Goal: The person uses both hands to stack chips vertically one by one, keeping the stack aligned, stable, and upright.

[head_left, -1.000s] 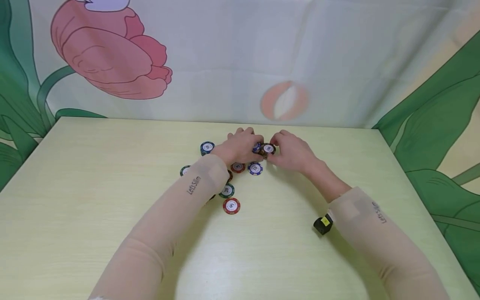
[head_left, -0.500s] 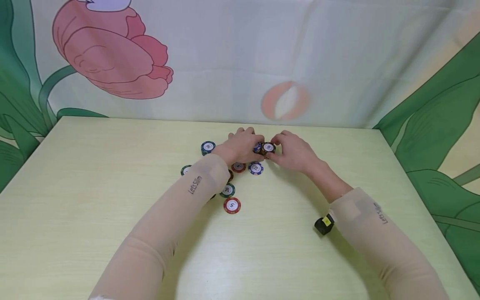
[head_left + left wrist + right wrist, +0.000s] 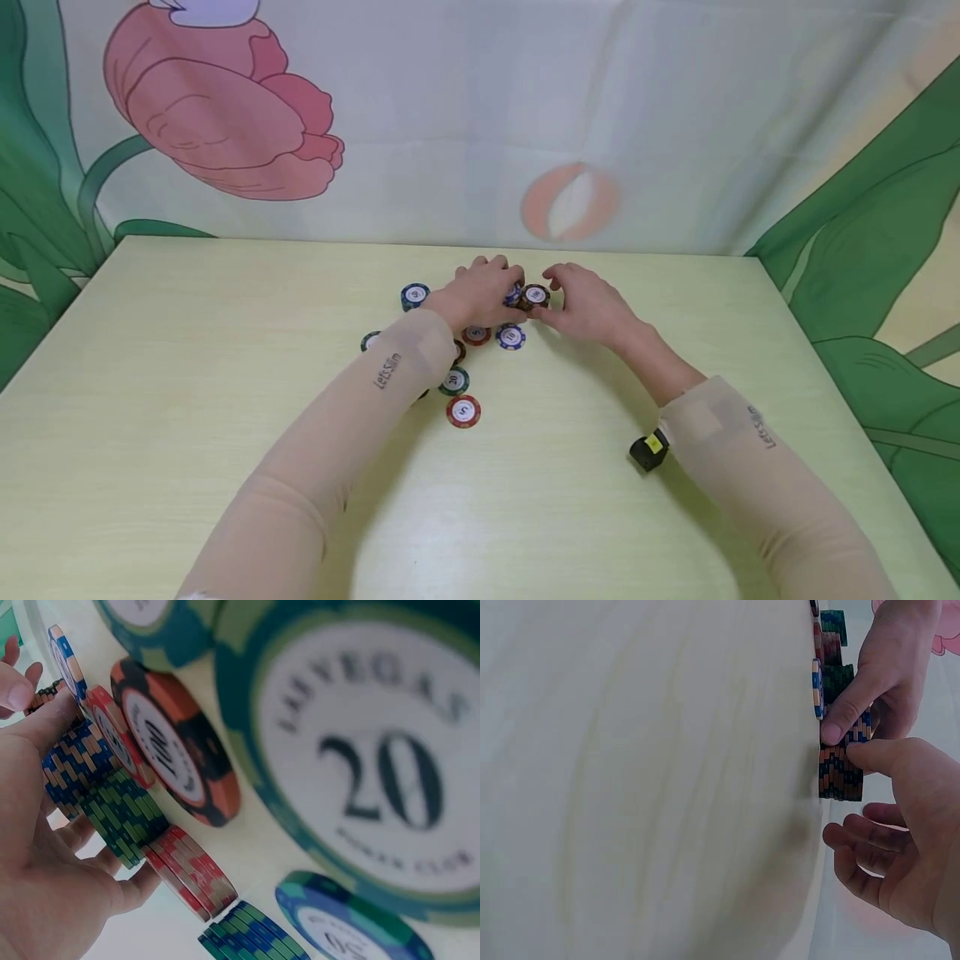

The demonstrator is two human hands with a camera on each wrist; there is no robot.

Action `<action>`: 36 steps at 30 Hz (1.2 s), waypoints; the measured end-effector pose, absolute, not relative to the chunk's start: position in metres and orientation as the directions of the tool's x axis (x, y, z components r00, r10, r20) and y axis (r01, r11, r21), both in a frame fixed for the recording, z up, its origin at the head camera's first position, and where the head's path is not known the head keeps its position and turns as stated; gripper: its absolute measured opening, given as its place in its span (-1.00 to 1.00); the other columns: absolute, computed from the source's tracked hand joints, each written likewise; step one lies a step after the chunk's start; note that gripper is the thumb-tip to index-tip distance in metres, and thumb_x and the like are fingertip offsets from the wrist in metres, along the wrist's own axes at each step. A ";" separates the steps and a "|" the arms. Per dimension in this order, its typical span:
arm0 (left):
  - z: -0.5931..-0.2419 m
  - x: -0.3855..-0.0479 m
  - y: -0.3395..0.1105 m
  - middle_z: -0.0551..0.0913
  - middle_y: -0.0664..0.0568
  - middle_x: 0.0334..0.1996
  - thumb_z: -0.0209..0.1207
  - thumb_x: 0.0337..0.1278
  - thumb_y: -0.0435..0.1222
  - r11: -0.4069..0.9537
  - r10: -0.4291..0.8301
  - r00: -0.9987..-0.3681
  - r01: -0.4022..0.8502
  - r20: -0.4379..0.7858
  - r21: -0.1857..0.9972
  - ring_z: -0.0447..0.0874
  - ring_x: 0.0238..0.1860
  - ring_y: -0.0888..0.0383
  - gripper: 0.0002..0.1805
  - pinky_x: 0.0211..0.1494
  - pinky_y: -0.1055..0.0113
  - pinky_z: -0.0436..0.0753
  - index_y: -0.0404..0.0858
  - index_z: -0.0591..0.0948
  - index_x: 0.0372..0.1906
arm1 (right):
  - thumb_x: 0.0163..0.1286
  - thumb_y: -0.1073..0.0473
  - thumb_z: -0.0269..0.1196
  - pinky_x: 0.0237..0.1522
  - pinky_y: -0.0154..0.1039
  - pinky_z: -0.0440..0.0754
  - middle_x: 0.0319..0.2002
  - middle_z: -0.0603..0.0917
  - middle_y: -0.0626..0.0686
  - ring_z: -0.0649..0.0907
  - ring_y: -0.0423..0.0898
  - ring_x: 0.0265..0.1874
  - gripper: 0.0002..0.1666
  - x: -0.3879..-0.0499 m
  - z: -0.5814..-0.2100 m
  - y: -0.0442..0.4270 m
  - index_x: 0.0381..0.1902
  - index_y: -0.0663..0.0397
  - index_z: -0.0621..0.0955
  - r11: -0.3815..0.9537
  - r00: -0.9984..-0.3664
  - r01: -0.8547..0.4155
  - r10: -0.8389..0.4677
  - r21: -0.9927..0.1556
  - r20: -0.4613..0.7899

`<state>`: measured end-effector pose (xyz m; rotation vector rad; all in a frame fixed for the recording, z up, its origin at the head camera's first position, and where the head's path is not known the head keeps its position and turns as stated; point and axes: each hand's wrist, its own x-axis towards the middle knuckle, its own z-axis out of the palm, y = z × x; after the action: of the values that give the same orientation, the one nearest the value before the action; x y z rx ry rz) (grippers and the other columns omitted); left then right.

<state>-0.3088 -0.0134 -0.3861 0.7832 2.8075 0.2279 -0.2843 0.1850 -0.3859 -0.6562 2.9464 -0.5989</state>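
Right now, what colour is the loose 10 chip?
Blue, white-centred, with pale edge patches; the loose 10 chip shows best in the head view.

A round red chip (image 3: pixel 463 412), its rim patched with tan, shows a black 5 on white. Beyond the red chip: a round green-rimmed chip (image 3: pixel 453 381) with a black 20 on white, a stack of round blue chips (image 3: pixel 73 761) checked with peach, and a stack of round black chips (image 3: pixel 536 297) flecked orange-brown. Right of it, a small black box (image 3: pixel 648 452) bears a yellow patch. Beneath, the wooden bench (image 3: pixel 540 517) is pale yellow, faintly grained.
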 end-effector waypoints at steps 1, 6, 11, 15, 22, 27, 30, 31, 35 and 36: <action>-0.387 -0.309 -0.015 0.42 -0.10 0.30 0.24 0.35 0.14 0.845 0.528 -0.833 0.495 -0.165 0.205 0.35 0.30 -0.15 -0.34 0.30 -0.21 0.40 -0.09 0.44 0.39 | 0.36 -0.05 0.38 0.03 0.10 0.57 0.10 0.59 0.26 0.60 0.16 0.03 -0.25 -0.284 -0.386 0.186 0.31 0.33 0.47 0.831 -0.909 -0.393 -0.416 -0.393 0.028; -0.386 -0.311 -0.020 0.45 -0.09 0.29 0.24 0.35 0.14 0.829 0.549 -0.821 0.509 -0.159 0.231 0.37 0.29 -0.11 -0.31 0.29 -0.17 0.41 -0.13 0.40 0.41 | 0.34 -0.08 0.41 -0.08 0.04 0.56 0.00 0.57 0.24 0.57 0.12 -0.08 -0.27 -0.283 -0.388 0.190 0.24 0.29 0.46 0.826 -0.918 -0.383 -0.390 -0.413 0.073; -0.384 -0.311 -0.026 0.45 -0.10 0.33 0.25 0.38 0.07 0.805 0.573 -0.802 0.515 -0.166 0.294 0.37 0.33 -0.10 -0.30 0.33 -0.15 0.39 -0.17 0.37 0.44 | 0.35 -0.05 0.41 -0.31 -0.08 0.48 -0.30 0.58 0.12 0.52 0.03 -0.34 -0.53 -0.281 -0.387 0.191 -0.04 0.19 0.57 0.823 -0.905 -0.417 -0.416 -0.387 0.090; -0.384 -0.313 -0.030 0.46 -0.12 0.32 0.28 0.35 0.03 0.797 0.578 -0.800 0.512 -0.161 0.320 0.39 0.33 -0.09 -0.29 0.34 -0.13 0.40 -0.21 0.36 0.43 | 0.34 -0.03 0.43 -0.43 -0.15 0.40 -0.51 0.53 -0.02 0.48 -0.06 -0.50 -0.69 -0.276 -0.386 0.186 -0.27 0.07 0.61 0.811 -0.882 -0.454 -0.468 -0.368 0.058; -0.382 -0.316 -0.039 0.51 -0.07 0.17 0.32 0.29 0.05 0.810 0.564 -0.812 0.506 -0.154 0.297 0.45 0.20 -0.04 -0.38 0.25 -0.12 0.44 -0.22 0.48 0.27 | 0.31 -0.02 0.46 -0.42 -0.19 0.40 -0.52 0.53 -0.04 0.48 -0.10 -0.51 -0.66 -0.267 -0.385 0.172 -0.18 0.13 0.69 0.791 -0.827 -0.517 -0.560 -0.328 -0.046; -0.381 -0.317 -0.046 0.48 -0.12 0.21 0.35 0.26 0.04 0.820 0.549 -0.819 0.489 -0.167 0.298 0.41 0.26 -0.08 -0.36 0.31 -0.17 0.39 -0.24 0.50 0.29 | 0.31 -0.07 0.45 -0.42 -0.19 0.40 -0.52 0.54 -0.05 0.49 -0.10 -0.50 -0.55 -0.263 -0.386 0.163 -0.02 0.14 0.70 0.789 -0.807 -0.536 -0.583 -0.301 -0.091; -0.383 -0.317 -0.048 0.43 -0.16 0.30 0.33 0.29 0.04 0.831 0.536 -0.823 0.475 -0.187 0.291 0.35 0.33 -0.10 -0.33 0.37 -0.19 0.33 -0.24 0.49 0.35 | 0.32 -0.07 0.44 -0.46 -0.20 0.36 -0.55 0.52 -0.07 0.46 -0.13 -0.54 -0.54 -0.262 -0.387 0.160 0.01 0.13 0.70 0.789 -0.800 -0.539 -0.589 -0.296 -0.114; -0.384 -0.318 -0.049 0.41 -0.17 0.33 0.32 0.31 0.05 0.832 0.536 -0.822 0.475 -0.192 0.286 0.33 0.35 -0.11 -0.32 0.39 -0.19 0.32 -0.23 0.47 0.37 | 0.32 -0.06 0.44 -0.47 -0.20 0.34 -0.57 0.51 -0.07 0.45 -0.13 -0.55 -0.55 -0.262 -0.387 0.159 0.01 0.13 0.70 0.788 -0.798 -0.538 -0.590 -0.298 -0.120; -0.385 -0.318 -0.049 0.39 -0.18 0.34 0.30 0.33 0.04 0.830 0.541 -0.818 0.482 -0.195 0.280 0.32 0.35 -0.11 -0.31 0.38 -0.18 0.32 -0.24 0.46 0.41 | 0.33 -0.02 0.43 -0.50 -0.22 0.32 -0.61 0.48 -0.09 0.42 -0.16 -0.59 -0.62 -0.262 -0.387 0.157 -0.05 0.12 0.71 0.785 -0.793 -0.544 -0.597 -0.296 -0.125; -0.385 -0.317 -0.049 0.40 -0.18 0.33 0.30 0.33 0.04 0.830 0.541 -0.818 0.483 -0.195 0.278 0.33 0.33 -0.11 -0.31 0.38 -0.16 0.33 -0.23 0.46 0.40 | 0.33 -0.01 0.43 -0.50 -0.22 0.32 -0.62 0.48 -0.10 0.42 -0.16 -0.59 -0.64 -0.262 -0.387 0.156 -0.06 0.11 0.71 0.783 -0.791 -0.547 -0.599 -0.295 -0.124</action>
<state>-0.3174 -0.0491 -0.3854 0.7842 2.7463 0.3149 -0.2616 0.1562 -0.3866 -0.8993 2.7641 -0.3623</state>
